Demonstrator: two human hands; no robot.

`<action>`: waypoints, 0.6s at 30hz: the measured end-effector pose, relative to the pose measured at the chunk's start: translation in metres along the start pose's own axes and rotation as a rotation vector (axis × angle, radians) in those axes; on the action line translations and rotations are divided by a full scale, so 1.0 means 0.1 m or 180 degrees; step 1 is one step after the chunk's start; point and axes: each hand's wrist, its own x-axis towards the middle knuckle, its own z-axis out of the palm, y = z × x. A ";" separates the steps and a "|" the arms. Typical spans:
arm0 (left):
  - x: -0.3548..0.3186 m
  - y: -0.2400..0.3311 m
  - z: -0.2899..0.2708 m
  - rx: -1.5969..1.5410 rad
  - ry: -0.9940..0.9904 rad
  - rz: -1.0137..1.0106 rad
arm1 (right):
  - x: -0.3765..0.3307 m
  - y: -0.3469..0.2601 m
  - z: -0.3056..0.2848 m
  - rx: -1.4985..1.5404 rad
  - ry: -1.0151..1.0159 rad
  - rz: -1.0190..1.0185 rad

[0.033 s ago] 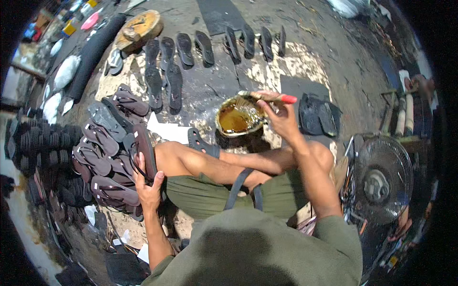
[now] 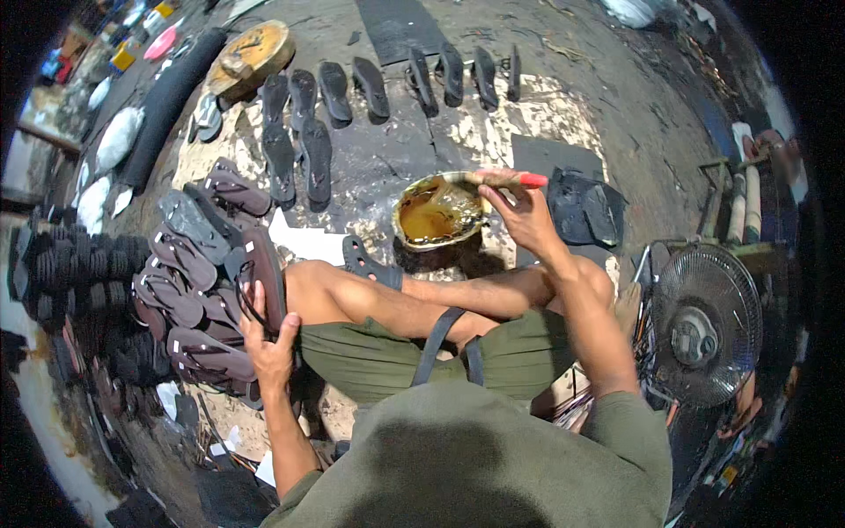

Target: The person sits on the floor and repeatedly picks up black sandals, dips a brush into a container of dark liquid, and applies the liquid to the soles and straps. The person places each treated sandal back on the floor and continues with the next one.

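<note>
My left hand (image 2: 273, 343) grips a dark brown flip-flop (image 2: 261, 268), tipped on its edge beside my left knee, with the thumb on one side and the fingers by its strap. My right hand (image 2: 526, 218) pinches the handle of a brush (image 2: 502, 178) with a red end. The brush's bristles lean into a crusted bowl (image 2: 402, 231) of amber liquid, against its right inner side. Next to my left hand lies a pile of brown flip-flops (image 2: 183, 260), several with small white tags.
Dark soles (image 2: 333, 92) stand in a row ahead on a stained sheet. White paper (image 2: 295, 236) lies left of the bowl. To the right are dark flat pieces (image 2: 585, 207) and a fan (image 2: 700, 334). A round wooden block (image 2: 260, 53) and a black roll (image 2: 176, 110) sit at the far left.
The whole view has shifted slightly. My right hand and the brush sit marginally differently over the bowl; my left hand keeps its hold on the flip-flop.
</note>
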 end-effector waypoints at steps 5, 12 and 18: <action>0.29 0.17 -0.06 -0.3521 0.0054 -0.0848 | -0.08 -0.01 -0.83 -0.1732 0.0320 0.0447; 0.32 1.24 0.86 -0.5720 -0.1179 -0.1712 | 0.04 -1.43 0.84 0.0929 0.0468 -0.0655; 0.31 1.10 0.96 -0.5821 -0.1120 -0.1813 | -0.50 -1.38 0.88 0.1939 -0.0311 -0.0999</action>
